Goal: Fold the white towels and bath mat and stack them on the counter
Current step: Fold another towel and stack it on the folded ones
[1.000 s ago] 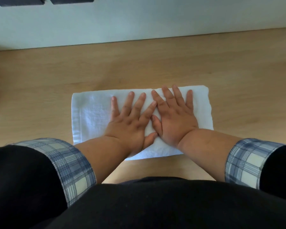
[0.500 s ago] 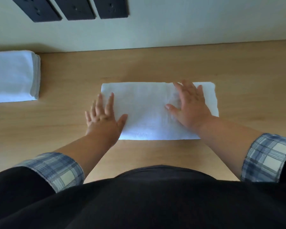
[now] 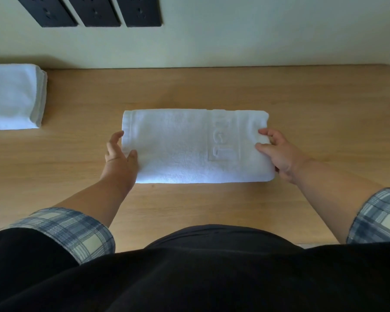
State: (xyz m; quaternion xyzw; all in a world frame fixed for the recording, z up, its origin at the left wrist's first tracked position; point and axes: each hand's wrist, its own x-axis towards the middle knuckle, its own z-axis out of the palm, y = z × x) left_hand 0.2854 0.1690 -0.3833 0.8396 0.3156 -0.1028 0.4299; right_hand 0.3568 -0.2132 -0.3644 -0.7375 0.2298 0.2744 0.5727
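At the middle of the wooden counter (image 3: 302, 97), a person takes hold of a white towel (image 3: 178, 149) that lies flat in a long folded rectangle, its length running along the counter. The left hand (image 3: 119, 161) clasps the towel's left end, thumb laid on the top layer and fingers (image 3: 116, 137) loosely curled against the short edge; whether they reach underneath cannot be told. The right hand (image 3: 282, 156) pinches the towel's right end between thumb and bent fingers (image 3: 268, 132), which sit close together on the cloth. Raised lettering (image 3: 221, 143) in a framed panel shows on the towel's right half, too faint to read. A stack of folded towels (image 3: 11, 97) rests at the counter's far-left end, against the wall (image 3: 257, 30) and well apart from the towel being handled. Three black outlet plates (image 3: 97, 11) are set in the wall above the counter's left half. Rolled plaid cuffs (image 3: 70, 228) and a black top fill the counter's near side.
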